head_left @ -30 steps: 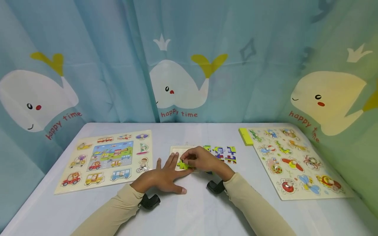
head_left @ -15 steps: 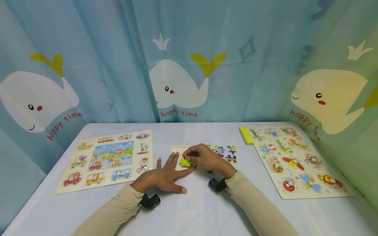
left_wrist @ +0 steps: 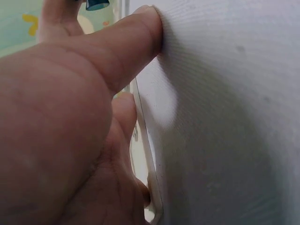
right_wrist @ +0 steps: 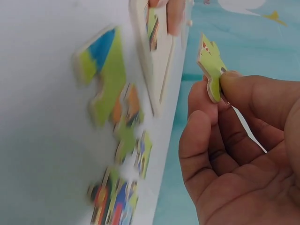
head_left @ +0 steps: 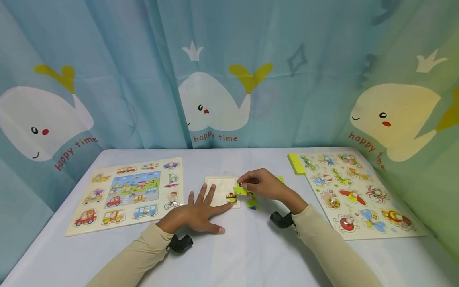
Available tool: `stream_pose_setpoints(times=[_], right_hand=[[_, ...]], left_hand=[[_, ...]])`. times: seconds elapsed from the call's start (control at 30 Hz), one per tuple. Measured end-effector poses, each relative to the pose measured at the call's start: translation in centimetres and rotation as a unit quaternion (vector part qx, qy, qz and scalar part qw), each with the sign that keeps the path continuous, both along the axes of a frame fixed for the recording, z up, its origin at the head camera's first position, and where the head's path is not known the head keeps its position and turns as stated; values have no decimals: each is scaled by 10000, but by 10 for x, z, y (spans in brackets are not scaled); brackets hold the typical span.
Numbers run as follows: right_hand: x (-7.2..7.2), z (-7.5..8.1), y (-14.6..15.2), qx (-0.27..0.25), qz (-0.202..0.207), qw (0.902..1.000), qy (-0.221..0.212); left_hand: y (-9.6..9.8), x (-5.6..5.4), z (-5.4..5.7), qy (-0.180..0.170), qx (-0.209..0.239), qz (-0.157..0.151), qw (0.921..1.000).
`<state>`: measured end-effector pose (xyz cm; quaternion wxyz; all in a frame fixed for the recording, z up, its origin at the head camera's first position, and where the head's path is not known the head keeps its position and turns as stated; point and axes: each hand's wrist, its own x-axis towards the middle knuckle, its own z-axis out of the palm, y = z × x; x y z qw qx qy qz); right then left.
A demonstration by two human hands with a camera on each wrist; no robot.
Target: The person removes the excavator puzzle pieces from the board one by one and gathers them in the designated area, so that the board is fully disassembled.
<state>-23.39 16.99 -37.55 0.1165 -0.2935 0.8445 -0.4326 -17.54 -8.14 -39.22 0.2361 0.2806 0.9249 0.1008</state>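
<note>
My left hand [head_left: 201, 213] lies with fingers spread over the near left part of a small wooden puzzle tray [head_left: 219, 182]. A green jigsaw piece [head_left: 231, 197] with a printed picture sits in the tray's near right corner, beside the left index finger. My right hand [head_left: 267, 185] pinches another green jigsaw piece [right_wrist: 211, 65] between thumb and fingers. In the head view this piece overlaps the tray's right edge; in the right wrist view it is raised off the table. Loose jigsaw pieces [head_left: 252, 204] lie right of the tray, some hidden under the right hand.
A knobbed vehicle puzzle board [head_left: 123, 193] lies on the left of the white table. On the right is an insect puzzle board [head_left: 353, 191], with a yellow block [head_left: 296, 164] at its far left corner. A blue whale-print curtain [head_left: 222, 79] stands behind.
My right hand has moved right with the pinched piece, from over the tray to its right edge. The piece in the tray's corner is now uncovered. My left hand stays in place.
</note>
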Motion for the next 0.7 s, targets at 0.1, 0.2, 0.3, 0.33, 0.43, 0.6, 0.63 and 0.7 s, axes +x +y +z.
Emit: stream_pose_setpoints(times=[0.1,0.2,0.3,0.33,0.43,0.6,0.63,0.7], right_hand=[[2,-1,11,78,-130,9999,-43],[5,-2,21,61,-189,9997,-164],[5,-5,28,12,-127,9997,-200],[6,-6,31,-2,-95,9998,-195],[7,-6,37,46,-80,9998,-195],[11,-5,48,217,-83,9996,-183],[11,-5,51,257,-81,9995,-186],[12,-5,55,311,-44,9993,-200]], left_hand=[[0,0,0,40,-39,16,10000],[1,0,-1,48,-69,38,10000],[-1,0,-2,45,-65,61,10000],[-1,0,-2,34,-55,64,10000],[-1,0,-2,-3,-18,77,10000],[-2,0,-3,-17,50,64,10000],[-2,0,-3,-9,62,57,10000],[-2,-1,-2,11,96,41,9999]])
